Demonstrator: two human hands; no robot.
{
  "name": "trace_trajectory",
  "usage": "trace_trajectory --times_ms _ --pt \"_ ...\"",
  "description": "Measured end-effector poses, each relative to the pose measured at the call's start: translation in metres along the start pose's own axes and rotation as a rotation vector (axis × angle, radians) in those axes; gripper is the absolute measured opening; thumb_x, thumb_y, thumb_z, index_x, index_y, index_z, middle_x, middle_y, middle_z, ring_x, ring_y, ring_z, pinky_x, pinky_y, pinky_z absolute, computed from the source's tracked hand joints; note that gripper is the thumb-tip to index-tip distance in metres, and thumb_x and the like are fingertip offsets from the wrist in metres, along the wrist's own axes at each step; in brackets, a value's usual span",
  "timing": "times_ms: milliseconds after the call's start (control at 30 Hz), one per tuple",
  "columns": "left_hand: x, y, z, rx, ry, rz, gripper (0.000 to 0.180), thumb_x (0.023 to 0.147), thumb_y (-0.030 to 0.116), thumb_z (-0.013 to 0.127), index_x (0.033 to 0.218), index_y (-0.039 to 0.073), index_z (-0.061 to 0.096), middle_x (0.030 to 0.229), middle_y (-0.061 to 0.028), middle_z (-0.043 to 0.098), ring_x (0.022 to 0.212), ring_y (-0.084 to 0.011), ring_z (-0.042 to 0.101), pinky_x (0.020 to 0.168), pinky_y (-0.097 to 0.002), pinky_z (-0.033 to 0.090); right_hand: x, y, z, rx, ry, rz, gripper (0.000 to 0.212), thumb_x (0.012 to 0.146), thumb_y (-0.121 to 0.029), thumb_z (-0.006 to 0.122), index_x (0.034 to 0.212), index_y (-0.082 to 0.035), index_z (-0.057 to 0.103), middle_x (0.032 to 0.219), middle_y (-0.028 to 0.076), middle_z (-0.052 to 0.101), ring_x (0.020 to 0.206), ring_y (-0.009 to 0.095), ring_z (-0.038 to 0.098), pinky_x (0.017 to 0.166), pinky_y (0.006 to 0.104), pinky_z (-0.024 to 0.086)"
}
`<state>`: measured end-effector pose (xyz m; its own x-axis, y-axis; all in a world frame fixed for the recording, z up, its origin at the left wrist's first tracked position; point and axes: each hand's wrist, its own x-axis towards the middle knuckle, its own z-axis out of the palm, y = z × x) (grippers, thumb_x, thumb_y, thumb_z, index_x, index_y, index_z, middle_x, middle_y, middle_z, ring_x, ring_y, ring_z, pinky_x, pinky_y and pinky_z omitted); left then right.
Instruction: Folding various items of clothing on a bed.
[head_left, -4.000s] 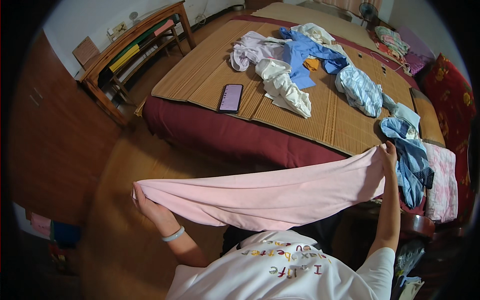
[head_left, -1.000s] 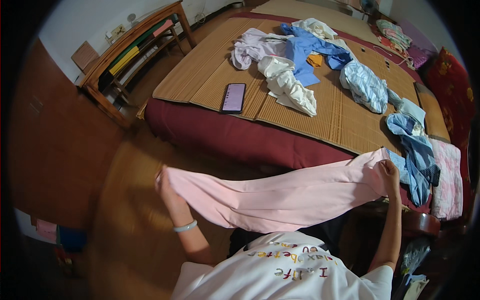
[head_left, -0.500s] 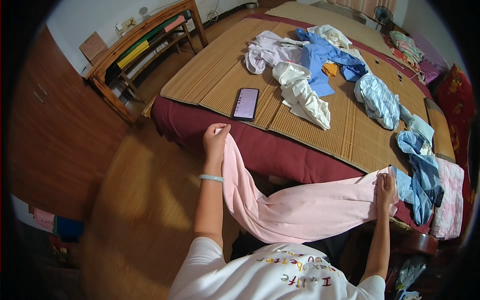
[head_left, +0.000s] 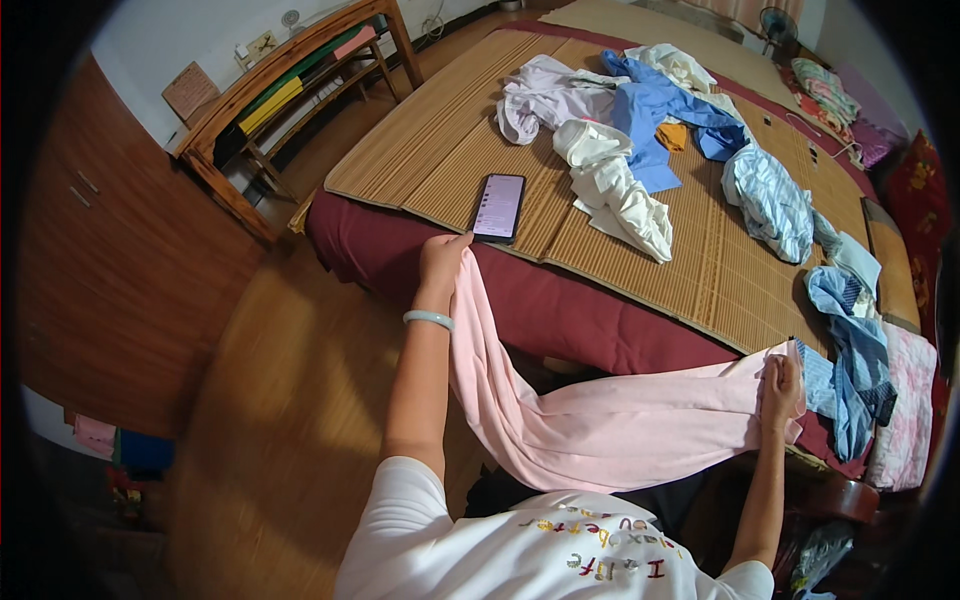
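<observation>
Where the bed's maroon cover drops away at the near side, the left hand, a pale bangle on its wrist, has one end of a long pink cloth nipped between thumb and bent fingers, with hardly any gap. Just beyond those fingertips a phone lies screen up on the woven mat; whether they touch it, I can't tell from where I stand. Between the two hands the cloth sags in a deep curve, steep below the left one, then in long loose folds toward the right. By that drape I'd judge it light and soft, nothing fragile, perhaps a little slippery, so a firm pinch at the end corners, edge gathered in, should suit it. Beyond the sag, farther from the hands, lie a rumpled white garment and a blue one. The right hand is curled into a fist around the cloth's other end. Just to its right sprawls a crumpled denim-blue garment, and past that a pink-and-white fabric.
</observation>
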<state>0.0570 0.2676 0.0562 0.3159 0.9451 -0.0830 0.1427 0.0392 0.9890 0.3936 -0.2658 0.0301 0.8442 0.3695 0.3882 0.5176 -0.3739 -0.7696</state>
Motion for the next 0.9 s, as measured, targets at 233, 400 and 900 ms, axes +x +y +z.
trace_trajectory --times_ms 233,400,900 --pt "0.014 0.009 0.006 0.127 0.033 -0.116 0.032 0.079 0.024 0.075 0.081 -0.008 0.070 0.072 -0.0057 0.065 0.061 -0.0129 0.056 0.058 -0.0313 0.045 0.001 0.012 0.000 0.015 0.013 -0.029 0.008 0.094 -0.008 0.062 0.096 0.000 0.062 0.084 0.004 0.061 0.076 0.010 0.057 0.068 0.0241 0.045" --pt "0.015 0.007 0.006 0.118 0.035 -0.117 0.030 0.079 0.022 0.075 0.080 -0.007 0.070 0.072 -0.0062 0.065 0.061 -0.0139 0.057 0.058 -0.0328 0.046 -0.001 0.007 0.004 0.054 0.000 -0.010 0.005 0.097 -0.005 0.057 0.094 -0.001 0.058 0.080 0.000 0.056 0.069 0.005 0.050 0.062 0.0200 0.042" --pt "-0.012 0.000 0.001 -0.024 -0.033 -0.087 0.022 0.080 0.016 0.071 0.081 -0.006 0.070 0.071 -0.0040 0.064 0.060 -0.0123 0.055 0.056 -0.0303 0.044 -0.001 0.002 0.003 0.043 -0.001 -0.015 0.006 0.097 -0.005 0.057 0.092 -0.002 0.057 0.079 -0.001 0.053 0.071 0.005 0.048 0.064 0.0201 0.040"
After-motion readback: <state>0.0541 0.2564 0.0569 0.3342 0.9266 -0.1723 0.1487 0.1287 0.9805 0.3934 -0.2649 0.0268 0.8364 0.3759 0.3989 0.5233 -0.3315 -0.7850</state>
